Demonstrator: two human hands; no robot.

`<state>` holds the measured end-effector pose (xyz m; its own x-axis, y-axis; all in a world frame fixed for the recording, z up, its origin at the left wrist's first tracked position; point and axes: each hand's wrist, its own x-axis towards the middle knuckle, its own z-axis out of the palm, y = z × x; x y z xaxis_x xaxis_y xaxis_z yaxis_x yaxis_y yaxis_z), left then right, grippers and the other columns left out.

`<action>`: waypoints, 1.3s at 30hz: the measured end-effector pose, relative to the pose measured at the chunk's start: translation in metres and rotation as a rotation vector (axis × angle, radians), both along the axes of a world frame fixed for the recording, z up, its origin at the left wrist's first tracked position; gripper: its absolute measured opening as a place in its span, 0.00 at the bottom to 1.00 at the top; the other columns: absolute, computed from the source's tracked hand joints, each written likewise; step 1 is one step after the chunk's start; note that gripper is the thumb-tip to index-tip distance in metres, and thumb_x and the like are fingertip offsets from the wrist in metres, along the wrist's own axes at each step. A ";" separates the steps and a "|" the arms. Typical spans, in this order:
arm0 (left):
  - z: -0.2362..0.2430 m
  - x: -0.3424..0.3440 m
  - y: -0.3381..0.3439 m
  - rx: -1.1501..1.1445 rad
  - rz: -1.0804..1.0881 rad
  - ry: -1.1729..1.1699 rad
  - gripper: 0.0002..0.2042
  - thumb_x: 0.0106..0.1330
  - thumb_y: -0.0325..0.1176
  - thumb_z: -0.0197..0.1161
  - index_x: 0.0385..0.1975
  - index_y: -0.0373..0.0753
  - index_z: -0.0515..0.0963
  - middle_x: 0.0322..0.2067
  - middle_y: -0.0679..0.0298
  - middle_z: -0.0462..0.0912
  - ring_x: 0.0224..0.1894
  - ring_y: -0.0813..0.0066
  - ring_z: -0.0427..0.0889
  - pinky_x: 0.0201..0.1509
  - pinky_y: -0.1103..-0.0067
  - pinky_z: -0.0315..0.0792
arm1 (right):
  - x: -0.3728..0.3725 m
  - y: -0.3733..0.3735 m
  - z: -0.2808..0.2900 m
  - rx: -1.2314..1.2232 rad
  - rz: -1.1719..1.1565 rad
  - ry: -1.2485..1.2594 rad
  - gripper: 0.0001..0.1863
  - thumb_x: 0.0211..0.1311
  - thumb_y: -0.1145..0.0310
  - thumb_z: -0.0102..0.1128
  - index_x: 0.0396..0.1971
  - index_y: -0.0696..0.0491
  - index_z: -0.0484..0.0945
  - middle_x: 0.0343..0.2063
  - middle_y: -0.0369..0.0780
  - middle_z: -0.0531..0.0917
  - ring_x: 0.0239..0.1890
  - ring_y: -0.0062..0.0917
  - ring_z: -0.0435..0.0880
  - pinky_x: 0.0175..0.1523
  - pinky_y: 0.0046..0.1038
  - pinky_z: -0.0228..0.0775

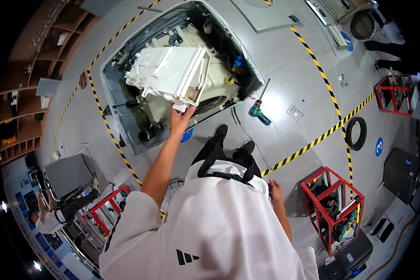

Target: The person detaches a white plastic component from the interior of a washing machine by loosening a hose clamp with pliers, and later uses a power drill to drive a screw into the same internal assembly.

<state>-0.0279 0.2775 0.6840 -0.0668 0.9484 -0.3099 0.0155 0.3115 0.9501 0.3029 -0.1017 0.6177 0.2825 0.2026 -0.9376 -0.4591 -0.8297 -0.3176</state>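
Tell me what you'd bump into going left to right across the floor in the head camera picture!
Wooden shelves → open washing machine with the left hand on its white plastic part → teal screwdriver → black rubber ring → red frame.

A plastic housing (170, 74) rests on the drum (210, 88) inside an opened washing machine (126, 135) lying on the floor (289, 60). A screwdriver (259, 109) lies on the floor just right of the machine, a rubber ring (355, 133) farther right. A wire crate (333, 207) stands at the person's right, another crate (105, 207) at their left.
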 end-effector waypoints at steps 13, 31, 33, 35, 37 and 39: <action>0.009 -0.018 -0.021 -0.152 0.001 0.066 0.29 0.56 0.28 0.68 0.57 0.35 0.61 0.50 0.56 0.71 0.48 0.70 0.76 0.48 0.78 0.74 | 0.002 0.013 -0.001 -0.015 -0.024 0.032 0.22 0.64 0.55 0.53 0.51 0.54 0.71 0.38 0.38 0.80 0.37 0.23 0.81 0.41 0.25 0.74; -0.073 -0.019 -0.089 -0.372 -0.653 0.530 0.18 0.60 0.38 0.65 0.45 0.34 0.73 0.33 0.63 0.79 0.34 0.76 0.78 0.41 0.80 0.72 | 0.045 0.050 -0.142 0.143 0.280 -0.071 0.22 0.60 0.58 0.59 0.47 0.58 0.74 0.29 0.39 0.83 0.29 0.20 0.82 0.31 0.21 0.72; -0.087 -0.008 -0.124 -0.370 -0.778 0.580 0.15 0.62 0.36 0.63 0.44 0.34 0.73 0.32 0.62 0.80 0.34 0.75 0.79 0.41 0.79 0.73 | 0.052 0.067 -0.190 0.090 0.489 -0.198 0.27 0.53 0.51 0.61 0.46 0.55 0.76 0.32 0.44 0.85 0.35 0.30 0.85 0.45 0.28 0.74; -0.088 0.016 -0.148 -0.467 -0.853 0.577 0.14 0.61 0.34 0.63 0.43 0.35 0.74 0.33 0.61 0.81 0.36 0.74 0.80 0.43 0.78 0.73 | 0.060 0.102 -0.223 0.019 0.578 -0.240 0.27 0.52 0.50 0.62 0.47 0.53 0.77 0.37 0.44 0.84 0.44 0.37 0.82 0.51 0.33 0.72; -0.098 0.027 -0.173 -0.458 -0.920 0.617 0.14 0.59 0.33 0.65 0.41 0.36 0.75 0.34 0.59 0.81 0.36 0.71 0.80 0.42 0.77 0.73 | 0.071 0.121 -0.277 -0.004 0.591 -0.266 0.24 0.52 0.53 0.61 0.46 0.52 0.77 0.40 0.45 0.82 0.46 0.41 0.79 0.51 0.37 0.71; -0.104 0.038 -0.177 -0.367 -1.015 0.794 0.13 0.56 0.31 0.67 0.40 0.37 0.75 0.33 0.59 0.80 0.34 0.67 0.79 0.40 0.75 0.71 | 0.078 0.149 -0.334 -0.028 0.652 -0.348 0.21 0.53 0.57 0.62 0.44 0.53 0.75 0.40 0.47 0.81 0.47 0.43 0.78 0.52 0.39 0.71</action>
<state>0.0104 0.1002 0.5800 0.3333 0.5563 -0.7612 0.8953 0.0662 0.4405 0.3808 0.0475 0.2837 0.3954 0.4083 -0.8228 0.2531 -0.9095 -0.3297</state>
